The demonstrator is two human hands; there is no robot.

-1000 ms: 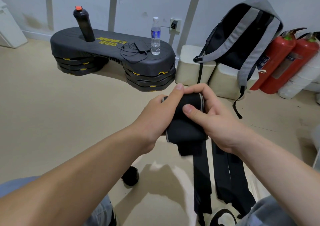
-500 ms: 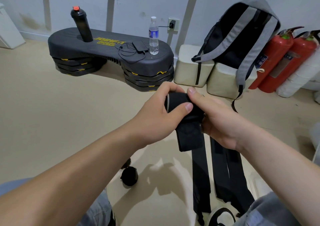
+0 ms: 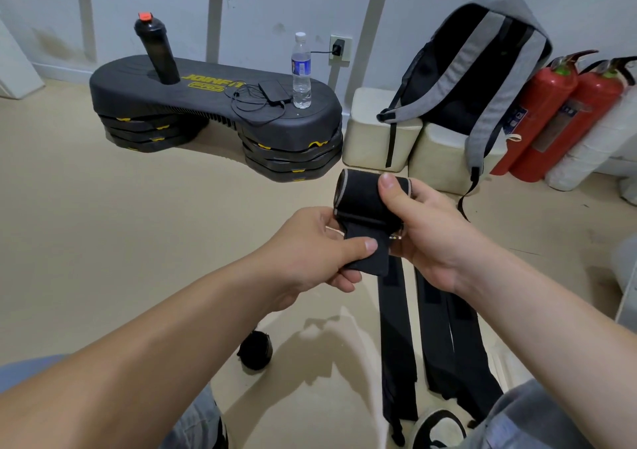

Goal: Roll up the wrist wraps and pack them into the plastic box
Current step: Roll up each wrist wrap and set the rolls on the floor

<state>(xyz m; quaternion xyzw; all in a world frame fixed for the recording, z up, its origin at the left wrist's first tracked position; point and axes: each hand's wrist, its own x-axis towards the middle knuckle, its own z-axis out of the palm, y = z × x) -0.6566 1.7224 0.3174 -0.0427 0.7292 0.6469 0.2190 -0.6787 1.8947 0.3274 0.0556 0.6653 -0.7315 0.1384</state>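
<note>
Just in front of the grey-and-black fabric backpack (image 3: 482, 80), at chest height, we hold a black elastic wrist wrap with pale edging (image 3: 365, 200), most of it already wound into a thick roll. Our right hand (image 3: 427, 235) closes around the roll, thumb pressed flat on its top and fingers curled behind it. Our left hand (image 3: 320, 252) pinches the short loose tail of the same wrap between thumb and forefinger, just below the roll.

Step in hand, as we judge it: finishing the winding of this wrap, with only the tail left to lay down. The tail looks like a fastening strip, though we cannot confirm that.

Below the roll, nearer us than the backpack, more long flat black wrap straps (image 3: 431, 338) hang or lie unrolled down toward a black-and-white shoe (image 3: 437, 428). A small dark round bundle (image 3: 255, 349) sits on the beige floor (image 3: 103, 242), well to the left of the straps; it may be a finished roll, but we cannot tell.

We see no plastic box from here; a pale edge beside the straps is too unclear to name.

Next move, in our judgement: pull the tail taut, wrap it over the roll, press it down while the right hand keeps the coil from loosening. Then the hanging straps need the same treatment.
</note>
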